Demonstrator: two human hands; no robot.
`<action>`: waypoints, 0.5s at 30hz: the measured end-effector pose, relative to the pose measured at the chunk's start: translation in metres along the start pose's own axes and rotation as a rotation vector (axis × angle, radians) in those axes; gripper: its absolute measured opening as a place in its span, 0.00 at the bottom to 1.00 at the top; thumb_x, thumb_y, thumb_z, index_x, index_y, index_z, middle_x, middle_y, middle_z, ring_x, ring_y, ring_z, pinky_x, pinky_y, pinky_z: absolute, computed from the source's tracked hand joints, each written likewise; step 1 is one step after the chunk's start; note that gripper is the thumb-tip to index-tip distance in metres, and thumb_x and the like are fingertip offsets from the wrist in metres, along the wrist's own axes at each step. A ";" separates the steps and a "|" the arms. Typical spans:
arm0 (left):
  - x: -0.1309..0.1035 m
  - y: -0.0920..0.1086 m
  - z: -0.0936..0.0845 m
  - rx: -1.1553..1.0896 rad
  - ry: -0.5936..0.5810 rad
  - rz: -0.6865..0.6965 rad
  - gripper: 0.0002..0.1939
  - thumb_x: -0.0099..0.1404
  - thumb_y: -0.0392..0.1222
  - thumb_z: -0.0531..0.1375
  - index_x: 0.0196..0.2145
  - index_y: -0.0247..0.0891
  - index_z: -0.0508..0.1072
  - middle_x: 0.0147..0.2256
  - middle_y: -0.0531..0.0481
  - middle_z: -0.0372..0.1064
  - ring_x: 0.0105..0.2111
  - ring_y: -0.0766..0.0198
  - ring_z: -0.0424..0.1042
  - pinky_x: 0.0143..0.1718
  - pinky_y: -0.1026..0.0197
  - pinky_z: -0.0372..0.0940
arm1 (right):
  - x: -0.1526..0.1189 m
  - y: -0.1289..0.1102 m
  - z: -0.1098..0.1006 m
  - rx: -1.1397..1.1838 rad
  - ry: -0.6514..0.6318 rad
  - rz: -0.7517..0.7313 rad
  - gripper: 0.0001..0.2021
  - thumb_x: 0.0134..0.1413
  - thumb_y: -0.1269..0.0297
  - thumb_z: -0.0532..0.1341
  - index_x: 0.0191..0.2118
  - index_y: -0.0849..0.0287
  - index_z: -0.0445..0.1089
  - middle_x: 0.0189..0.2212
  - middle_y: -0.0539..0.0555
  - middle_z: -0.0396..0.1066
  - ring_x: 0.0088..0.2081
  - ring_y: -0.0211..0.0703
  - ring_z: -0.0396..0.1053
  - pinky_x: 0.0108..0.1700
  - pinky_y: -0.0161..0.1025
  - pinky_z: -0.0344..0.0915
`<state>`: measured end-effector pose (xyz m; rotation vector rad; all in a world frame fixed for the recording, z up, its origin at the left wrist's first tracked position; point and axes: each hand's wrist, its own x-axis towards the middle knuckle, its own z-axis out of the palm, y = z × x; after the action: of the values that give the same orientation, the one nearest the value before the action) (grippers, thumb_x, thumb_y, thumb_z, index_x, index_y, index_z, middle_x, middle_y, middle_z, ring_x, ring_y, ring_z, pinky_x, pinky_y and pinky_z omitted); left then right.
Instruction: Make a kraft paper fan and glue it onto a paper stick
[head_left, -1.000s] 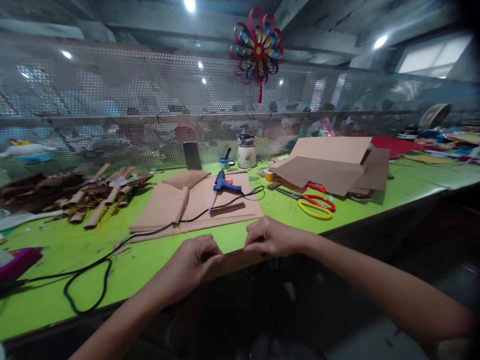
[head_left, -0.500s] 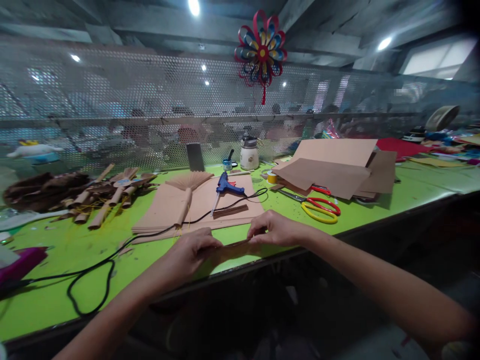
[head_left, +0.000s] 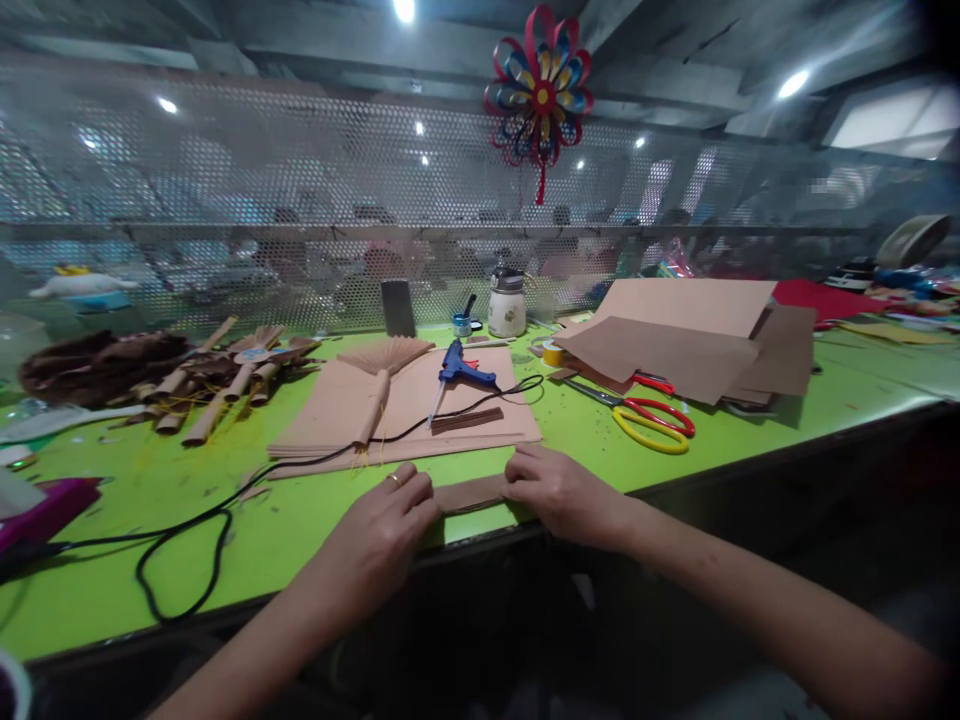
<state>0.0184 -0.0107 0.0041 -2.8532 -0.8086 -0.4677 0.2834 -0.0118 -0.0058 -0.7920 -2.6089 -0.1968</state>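
Note:
A narrow folded strip of brown paper (head_left: 471, 495) lies at the front edge of the green table, its broad face turned up. My left hand (head_left: 397, 520), with a ring on one finger, is closed on the strip's left end. On the right end, my right hand (head_left: 551, 490) pinches it with bent fingers; both hands hide the ends. Just beyond, a stack of brown paper sheets (head_left: 315, 425) carries a pleated paper fan with a rolled handle (head_left: 375, 400), a blue glue gun (head_left: 461, 370) and another folded paper strip (head_left: 466, 420).
Red- and yellow-handled scissors (head_left: 652, 425) lie to the right, before large brown paper sheets (head_left: 667, 345). A black cord (head_left: 217, 515) crosses the table's left side. Several paper rolls (head_left: 225, 390) lie at left. A white bottle (head_left: 508, 305) stands by the perforated metal screen (head_left: 300, 200).
The strip has turned from edge-on to showing its flat face. Both hands have rolled over it, with backs now more upward. The view has shifted slightly left.

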 end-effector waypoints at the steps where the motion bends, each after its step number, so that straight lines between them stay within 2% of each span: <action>1: 0.001 0.001 0.001 -0.011 -0.020 -0.030 0.14 0.64 0.24 0.47 0.30 0.34 0.68 0.32 0.44 0.62 0.33 0.58 0.57 0.36 0.56 0.58 | -0.001 -0.002 0.001 0.008 -0.025 0.019 0.10 0.54 0.81 0.55 0.36 0.63 0.71 0.34 0.58 0.67 0.38 0.44 0.60 0.38 0.38 0.59; 4: 0.008 0.005 -0.001 -0.033 -0.084 -0.093 0.12 0.65 0.26 0.47 0.32 0.35 0.68 0.32 0.45 0.61 0.33 0.58 0.57 0.36 0.56 0.57 | 0.000 -0.005 0.001 -0.020 -0.095 0.051 0.09 0.53 0.81 0.56 0.36 0.63 0.70 0.34 0.58 0.66 0.38 0.45 0.59 0.38 0.39 0.59; 8: 0.018 0.009 0.003 -0.064 -0.142 -0.110 0.08 0.67 0.31 0.50 0.38 0.36 0.69 0.34 0.46 0.61 0.33 0.59 0.58 0.33 0.58 0.56 | 0.006 -0.009 0.000 -0.109 -0.103 0.023 0.08 0.55 0.78 0.54 0.36 0.63 0.69 0.32 0.57 0.65 0.36 0.46 0.58 0.38 0.41 0.57; 12: 0.021 0.009 0.013 -0.097 -0.132 -0.084 0.04 0.66 0.32 0.54 0.37 0.35 0.68 0.34 0.47 0.60 0.32 0.60 0.58 0.32 0.59 0.54 | 0.012 -0.010 0.006 -0.128 -0.076 -0.030 0.07 0.56 0.78 0.54 0.34 0.63 0.68 0.31 0.57 0.65 0.36 0.46 0.58 0.37 0.40 0.56; 15: 0.021 0.008 0.017 -0.116 -0.113 -0.065 0.05 0.65 0.30 0.53 0.37 0.35 0.68 0.34 0.48 0.60 0.33 0.61 0.58 0.32 0.59 0.54 | 0.015 -0.012 0.010 -0.099 -0.043 -0.055 0.07 0.55 0.79 0.54 0.34 0.64 0.68 0.31 0.57 0.65 0.35 0.45 0.57 0.36 0.39 0.56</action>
<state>0.0439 -0.0035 -0.0052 -2.9913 -0.9248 -0.3753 0.2621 -0.0114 -0.0091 -0.7668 -2.6812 -0.3304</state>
